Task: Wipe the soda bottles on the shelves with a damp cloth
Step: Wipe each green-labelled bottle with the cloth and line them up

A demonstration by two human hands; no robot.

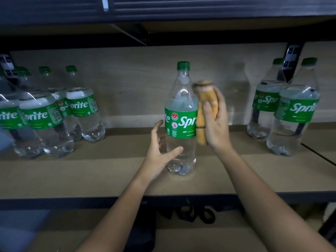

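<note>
Nearest to me, my two bare forearms reach up from the bottom of the view toward a wooden shelf (91,177) edged with a dark metal lip. My left hand (160,151) is spread loose, fingers fanned and lightly bent, the thumb lying across the front of the lower body of the middle bottle (181,124); the fingers reach toward the bottle's left side, and I cannot tell whether they touch it. My right hand (215,120) is clenched around a folded yellow cloth (201,113), fingers wrapped over its front, and the cloth is held against the right side of that bottle at the height of the green Sprite label. Its upper end is blurred. The middle bottle stands upright near the centre of the shelf, clear with a green cap, well apart from the others. Farther back on the left, a cluster of left bottles (54,115) stands close together, leaning in the wide-angle view. To the right, a pair of right bottles (283,110) stands just beside each other near a dark upright bracket (291,60). Behind everything runs a pale wood-grain back panel (136,70), and above it the underside of a dark upper shelf (163,15).
</note>
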